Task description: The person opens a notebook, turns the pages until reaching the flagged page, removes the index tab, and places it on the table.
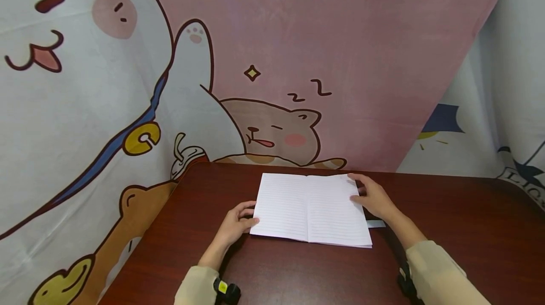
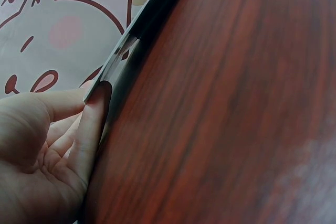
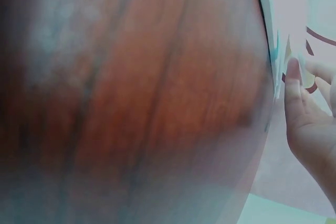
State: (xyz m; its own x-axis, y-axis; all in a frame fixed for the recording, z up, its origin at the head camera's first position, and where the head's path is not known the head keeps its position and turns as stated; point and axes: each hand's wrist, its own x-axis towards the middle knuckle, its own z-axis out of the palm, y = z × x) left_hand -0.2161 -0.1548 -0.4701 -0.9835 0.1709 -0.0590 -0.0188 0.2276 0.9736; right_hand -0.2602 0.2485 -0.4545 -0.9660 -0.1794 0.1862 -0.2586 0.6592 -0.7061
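An open notebook with white lined pages lies on the brown table, its centre fold running between two blank pages. My left hand pinches its left edge. In the left wrist view, that edge passes between the thumb and fingers, slightly raised off the wood. My right hand holds the right page near its upper outer corner, thumb on the paper and a finger at the top edge. The right wrist view shows the thumb of this hand against the bright pages.
A pale blue strip sticks out from under the notebook's right side. The dark red-brown table reaches back to a hanging cloth printed with cartoon animals. Dark wrist cameras sit at both cream sleeves.
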